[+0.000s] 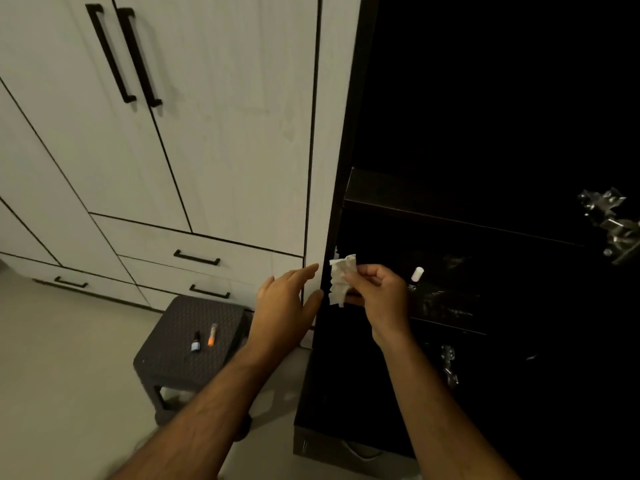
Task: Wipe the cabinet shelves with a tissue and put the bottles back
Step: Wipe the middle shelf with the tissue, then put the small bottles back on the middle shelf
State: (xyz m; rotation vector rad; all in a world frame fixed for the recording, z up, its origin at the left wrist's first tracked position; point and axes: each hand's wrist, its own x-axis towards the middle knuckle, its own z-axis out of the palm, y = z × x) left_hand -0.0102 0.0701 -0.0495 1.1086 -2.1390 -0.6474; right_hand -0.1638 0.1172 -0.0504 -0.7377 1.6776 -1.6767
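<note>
We pinch the crumpled tissue [341,280] in our right hand [377,292] at the dark cabinet's [450,216] edge; left hand [284,303] open, empty. Tissue looks light, soft, tearable: best held bunched, pressed flat.

A crumpled white tissue [341,279] is held at the dark cabinet [485,133] opening beside a white-capped bottle [416,276] standing on its shelf [450,320], while two small bottles, one dark [196,342] and one orange [212,335], lie outside.

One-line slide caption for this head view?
Right hand pinches crumpled white tissue at dark cabinet shelf; open left hand nearby.
</note>
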